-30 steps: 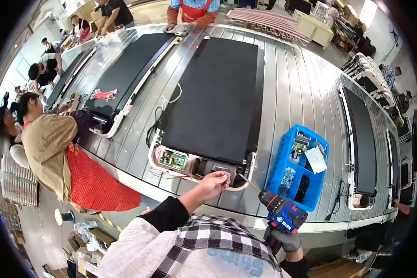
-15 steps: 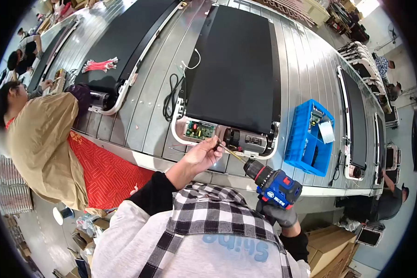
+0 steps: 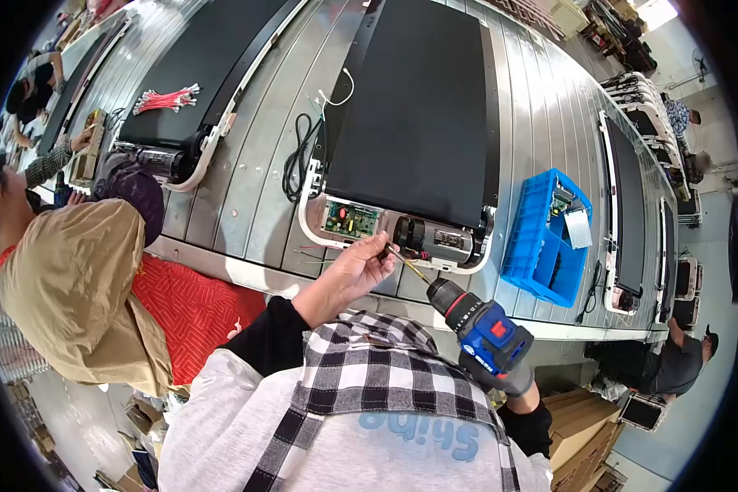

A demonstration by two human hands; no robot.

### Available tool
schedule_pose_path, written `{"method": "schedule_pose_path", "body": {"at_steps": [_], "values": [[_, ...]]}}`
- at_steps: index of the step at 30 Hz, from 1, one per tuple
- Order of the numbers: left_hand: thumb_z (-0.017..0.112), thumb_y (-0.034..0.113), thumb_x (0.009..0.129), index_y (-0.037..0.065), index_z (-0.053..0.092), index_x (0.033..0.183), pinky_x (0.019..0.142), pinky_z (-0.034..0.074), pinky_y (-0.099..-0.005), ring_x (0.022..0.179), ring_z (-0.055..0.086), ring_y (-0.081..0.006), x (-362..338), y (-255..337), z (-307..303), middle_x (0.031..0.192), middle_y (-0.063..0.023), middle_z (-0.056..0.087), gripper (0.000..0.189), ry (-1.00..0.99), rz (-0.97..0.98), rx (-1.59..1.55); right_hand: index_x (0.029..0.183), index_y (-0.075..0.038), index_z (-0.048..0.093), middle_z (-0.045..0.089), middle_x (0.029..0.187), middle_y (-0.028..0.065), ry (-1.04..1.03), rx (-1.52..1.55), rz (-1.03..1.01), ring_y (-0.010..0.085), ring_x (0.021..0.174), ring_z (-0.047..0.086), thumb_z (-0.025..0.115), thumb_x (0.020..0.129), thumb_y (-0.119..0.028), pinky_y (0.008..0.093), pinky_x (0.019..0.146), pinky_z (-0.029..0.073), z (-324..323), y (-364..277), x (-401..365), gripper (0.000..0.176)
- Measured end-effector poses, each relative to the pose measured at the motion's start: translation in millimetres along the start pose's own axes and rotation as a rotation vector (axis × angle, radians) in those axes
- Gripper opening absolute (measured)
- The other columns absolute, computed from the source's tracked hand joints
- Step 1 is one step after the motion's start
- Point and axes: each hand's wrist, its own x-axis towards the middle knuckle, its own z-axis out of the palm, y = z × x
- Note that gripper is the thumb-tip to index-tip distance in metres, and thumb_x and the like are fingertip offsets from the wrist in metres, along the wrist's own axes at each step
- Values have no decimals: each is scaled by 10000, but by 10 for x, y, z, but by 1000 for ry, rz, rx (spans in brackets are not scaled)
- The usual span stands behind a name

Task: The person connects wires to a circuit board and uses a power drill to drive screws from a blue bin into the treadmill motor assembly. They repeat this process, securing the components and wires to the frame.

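My right hand (image 3: 512,380), in a grey glove, grips a blue and black cordless drill (image 3: 485,332) low on the right. Its long thin bit (image 3: 413,269) points up and left. At the tip of the bit, the bare fingers of my left hand (image 3: 354,277) pinch together on something small and dark, too small to name. Just beyond them lies a treadmill-like frame with a black belt (image 3: 410,115). Its near end holds a green circuit board (image 3: 351,220) and a cylindrical motor (image 3: 439,239). Thin loose wires (image 3: 310,252) stick out below the board.
A blue divided bin (image 3: 543,246) with parts stands right of the frame. A coiled black cable (image 3: 299,160) lies to its left. Red-and-white wires (image 3: 166,99) rest on another belt unit. A co-worker in a tan garment (image 3: 74,287) is close on my left.
The drill has tilted slightly, and my left hand stays at the bit's tip. The camera view has shifted a little. The co-worker on the left has moved, and their forearm now shows.
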Motion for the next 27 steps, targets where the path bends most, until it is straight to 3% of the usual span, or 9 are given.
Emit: {"method": "schedule_pose_path", "body": {"at_steps": [4,10,14,17,19,21,22,24,27], "values": [[577,194,893,38,559,855,599,435,-232,626,525,-116,67,29,23,779,-62,597,161,24,59,18,895,-123,641,643,778,91,-29,420,129,286,696,634,749,625,-207,344,605,508,164,125,92,302],[568,228,901,85,532,813,619,432,-268,622,509,-123,165,204,-65,718,-26,552,172,73,71,117,871,-93,627,633,748,96,-50,518,173,293,657,618,753,628,-172,340,577,496,568,403,172,285],[512,327,925,92,520,791,590,371,-225,593,443,-108,364,295,-383,655,16,456,270,281,186,226,1026,-109,615,624,966,78,-172,178,25,274,875,610,667,688,-118,372,773,495,404,479,458,342],[516,279,926,81,540,820,584,362,-213,593,431,-68,340,555,-835,677,29,449,226,529,476,656,1045,-105,608,616,987,83,-50,11,-85,298,870,601,679,648,-154,406,740,481,224,485,789,406],[588,247,877,54,540,829,618,388,-248,640,472,-114,315,667,-707,703,-4,469,204,665,648,1124,1033,-93,600,607,966,109,-32,126,-26,330,845,580,669,636,-125,429,707,455,361,636,682,404],[710,199,736,45,530,880,692,422,-338,768,501,-235,477,683,-1012,804,-74,496,277,619,909,1715,1070,-114,589,607,1056,83,-237,203,186,278,986,565,643,709,-242,386,862,466,431,675,713,387],[738,189,692,49,529,898,712,426,-363,806,498,-271,523,657,-1010,837,-94,498,325,569,959,1884,1050,-123,595,614,1039,82,-246,17,51,264,952,581,651,726,-257,360,835,482,408,661,843,355],[755,166,656,64,525,933,727,430,-384,827,499,-297,601,622,-1047,837,-98,497,375,540,956,1959,1022,-104,608,634,991,88,-312,67,112,251,893,612,678,713,-251,333,784,506,600,735,758,349],[749,130,649,56,517,933,725,431,-389,832,503,-314,720,633,-1178,847,-110,511,374,458,980,1940,947,-67,634,667,868,119,-407,456,516,248,816,648,739,673,-273,327,731,515,854,828,623,359]]}}
